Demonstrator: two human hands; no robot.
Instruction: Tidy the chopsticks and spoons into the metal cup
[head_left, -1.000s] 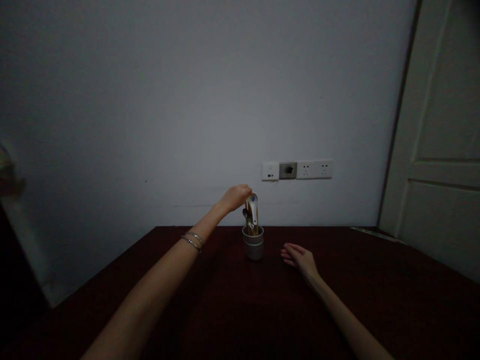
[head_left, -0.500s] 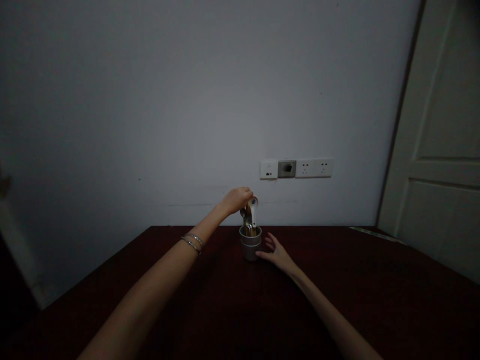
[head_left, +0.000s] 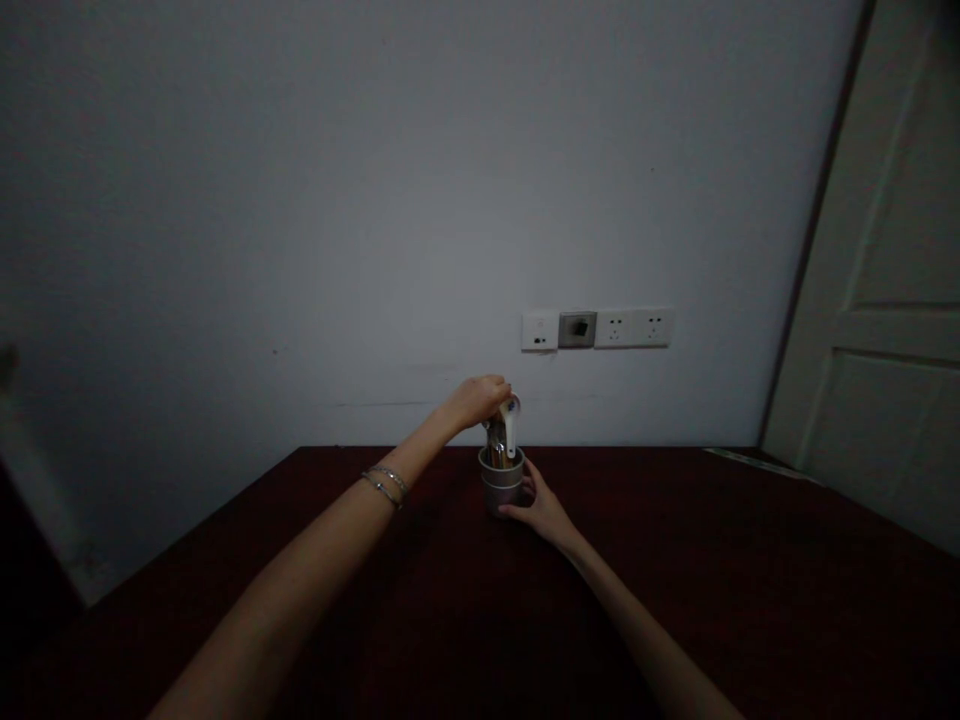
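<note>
A grey cylindrical utensil holder (head_left: 501,482) stands upright on the dark red table (head_left: 442,600). Over its mouth, my left hand (head_left: 480,401) is closed round the tops of a bundle of utensils. A white soup spoon (head_left: 511,428) with a blue mark hangs handle-down at the bundle's right side. Beside it show metal spoons (head_left: 496,438) and thin golden-brown sticks that look like chopsticks, their lower ends inside the holder. My right hand (head_left: 541,510) curves round the holder's right side, thumb on the front and fingers partly hidden behind.
Behind the table rises a pale wall (head_left: 375,200) with a row of sockets and a switch (head_left: 596,329). A panelled door (head_left: 885,280) is at the right. Near the table's back right edge lies a thin pale strip (head_left: 761,465).
My right hand has moved left from the table to the utensil holder and closed round it. My left hand has stayed on the utensils, which sit slightly lower in the holder.
</note>
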